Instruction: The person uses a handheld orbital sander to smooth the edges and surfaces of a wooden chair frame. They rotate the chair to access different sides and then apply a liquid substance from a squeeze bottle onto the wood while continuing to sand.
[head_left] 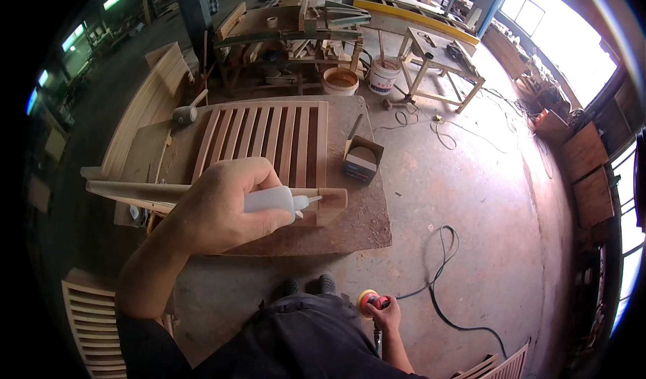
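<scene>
My left hand (pixel 232 204) is wrapped round a white squeeze bottle (pixel 268 200) held on its side. Its thin nozzle points right, over the end of a rounded wooden rail (pixel 334 202). That rail belongs to a slatted wooden frame (pixel 266 133) lying on the workbench. Down at my right side, my right hand (pixel 386 317) grips a red air sander (pixel 369 301) with a yellowish pad, and a hose runs from it. The sander is off the bench, above the floor.
On the workbench (pixel 367 227), a mallet (pixel 185 114) lies far left and an open box of round discs (pixel 362 160) stands right. A dark hose (pixel 437 298) loops across the floor. Slatted panels (pixel 94 318) stand lower left; buckets (pixel 340 81) are beyond the bench.
</scene>
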Action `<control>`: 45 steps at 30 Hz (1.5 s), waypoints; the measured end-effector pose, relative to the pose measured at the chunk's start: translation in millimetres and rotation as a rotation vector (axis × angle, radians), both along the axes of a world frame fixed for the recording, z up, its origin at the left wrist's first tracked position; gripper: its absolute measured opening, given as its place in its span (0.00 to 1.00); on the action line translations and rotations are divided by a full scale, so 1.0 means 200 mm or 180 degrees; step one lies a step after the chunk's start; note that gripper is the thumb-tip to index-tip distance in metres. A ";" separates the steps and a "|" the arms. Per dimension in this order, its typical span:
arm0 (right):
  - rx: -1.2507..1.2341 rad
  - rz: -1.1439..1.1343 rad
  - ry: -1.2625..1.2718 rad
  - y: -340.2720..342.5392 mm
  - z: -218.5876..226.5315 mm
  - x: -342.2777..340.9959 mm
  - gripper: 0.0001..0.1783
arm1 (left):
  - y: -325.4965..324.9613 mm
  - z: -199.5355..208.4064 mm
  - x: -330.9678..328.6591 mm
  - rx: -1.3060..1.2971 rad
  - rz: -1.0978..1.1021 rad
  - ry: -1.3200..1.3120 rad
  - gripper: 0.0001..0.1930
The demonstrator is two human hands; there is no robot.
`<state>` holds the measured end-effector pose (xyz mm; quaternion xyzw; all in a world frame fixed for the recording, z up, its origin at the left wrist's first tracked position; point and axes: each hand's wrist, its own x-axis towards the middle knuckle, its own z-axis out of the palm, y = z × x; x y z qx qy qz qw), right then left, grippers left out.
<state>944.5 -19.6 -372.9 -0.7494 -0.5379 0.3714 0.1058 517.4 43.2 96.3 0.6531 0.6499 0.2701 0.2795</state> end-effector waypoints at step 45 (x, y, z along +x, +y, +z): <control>-0.0114 0.3551 -0.1224 1.20 2.63 -1.39 0.32 | 0.00 -0.41 -0.21 0.2405 0.1362 0.1459 0.17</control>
